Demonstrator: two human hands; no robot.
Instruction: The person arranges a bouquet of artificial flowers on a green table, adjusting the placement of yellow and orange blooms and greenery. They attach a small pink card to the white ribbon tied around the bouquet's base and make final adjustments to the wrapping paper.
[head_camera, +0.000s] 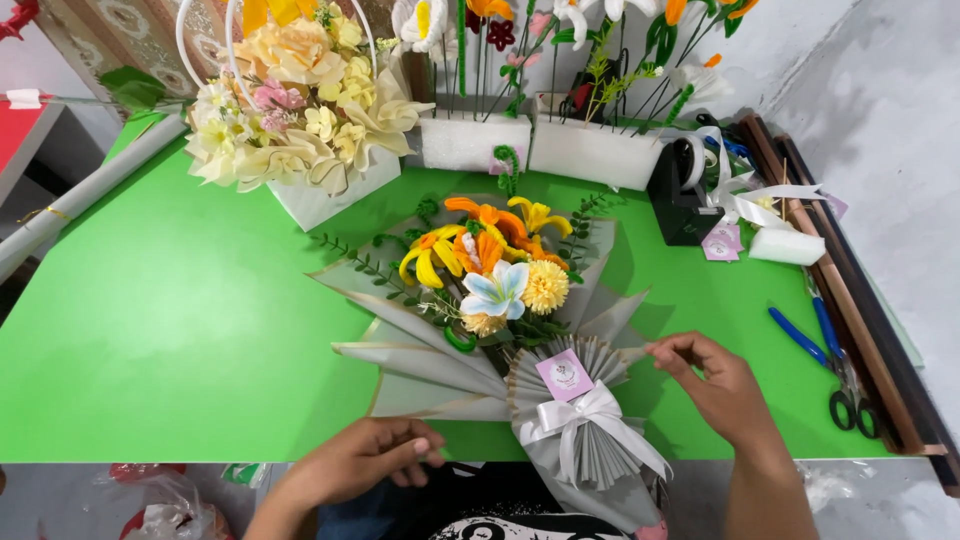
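Note:
A bouquet (497, 270) of orange, yellow and pale blue flowers lies on the green table (180, 320), wrapped in grey pleated paper (590, 445) with a white ribbon bow (580, 412) and a small pink tag (564, 374). My right hand (715, 385) pinches the right edge of the grey wrap near the pleated fan. My left hand (365, 458) rests at the table's front edge, fingers curled against the lower left corner of the wrap.
A cream flower basket (300, 110) stands at the back left. White foam blocks (590, 150) hold flower stems behind. A black tape dispenser (685, 195) and blue pliers and scissors (835, 365) lie at the right. A paper roll (90, 190) lies on the left.

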